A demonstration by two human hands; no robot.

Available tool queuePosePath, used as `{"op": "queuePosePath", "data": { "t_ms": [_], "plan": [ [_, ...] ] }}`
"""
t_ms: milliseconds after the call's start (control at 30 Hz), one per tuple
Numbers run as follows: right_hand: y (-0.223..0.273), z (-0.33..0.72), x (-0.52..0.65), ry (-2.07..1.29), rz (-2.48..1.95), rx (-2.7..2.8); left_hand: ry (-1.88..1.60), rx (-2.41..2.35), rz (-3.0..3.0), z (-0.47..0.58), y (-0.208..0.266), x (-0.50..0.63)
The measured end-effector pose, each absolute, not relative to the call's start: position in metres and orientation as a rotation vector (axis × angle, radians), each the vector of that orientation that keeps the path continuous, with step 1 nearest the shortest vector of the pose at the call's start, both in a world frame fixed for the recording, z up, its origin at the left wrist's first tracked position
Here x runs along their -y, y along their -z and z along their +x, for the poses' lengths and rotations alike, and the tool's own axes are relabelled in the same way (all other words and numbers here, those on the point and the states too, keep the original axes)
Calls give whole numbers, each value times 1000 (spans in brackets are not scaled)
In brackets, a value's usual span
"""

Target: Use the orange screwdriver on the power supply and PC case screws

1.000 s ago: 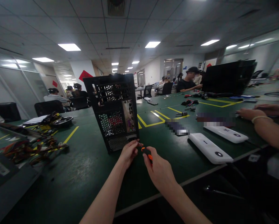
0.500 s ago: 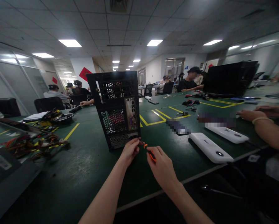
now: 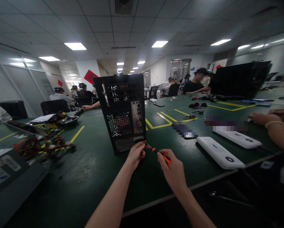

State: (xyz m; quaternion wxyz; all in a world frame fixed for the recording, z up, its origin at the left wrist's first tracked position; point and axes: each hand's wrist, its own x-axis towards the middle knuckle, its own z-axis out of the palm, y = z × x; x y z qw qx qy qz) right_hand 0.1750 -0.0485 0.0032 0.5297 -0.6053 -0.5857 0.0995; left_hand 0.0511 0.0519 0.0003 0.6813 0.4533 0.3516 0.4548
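Note:
A black computer case (image 3: 106, 126) stands upright on the green table, its perforated back panel and metal port plate (image 3: 136, 117) facing me. At its lower right corner, my left hand (image 3: 136, 153) is closed, thumb and fingertips pinched together. Whatever is between those fingertips is too small or hidden to make out. My right hand (image 3: 171, 164) grips an orange and black screwdriver (image 3: 164, 156) by its handle. The thin shaft slants up and left, with its tip close to my left fingertips and the case's corner.
Cable bundles (image 3: 41, 145) and a grey metal unit (image 3: 9, 171) lie on the left. To the right are a phone (image 3: 184, 130), two white devices (image 3: 219, 153) and another person's hands (image 3: 267, 120). A dark panel-like case (image 3: 239, 80) stands farther back. The table's front edge (image 3: 161, 199) runs below my arms.
My right hand has drawn back a little to the right with the screwdriver, and more of its shaft shows. My left hand stays at the case's corner. The view has shifted slightly.

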Motion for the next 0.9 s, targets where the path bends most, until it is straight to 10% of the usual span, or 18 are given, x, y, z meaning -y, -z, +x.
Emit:
{"op": "queuePosePath", "data": {
  "t_ms": [467, 900],
  "plan": [
    [8, 167, 47, 329, -1329, 1722, -1040, -807, 1047, 51, 3, -52],
    [2, 168, 50, 48, -1461, 1579, -1034, -791, 1021, 50, 0, -50]
  ]
}}
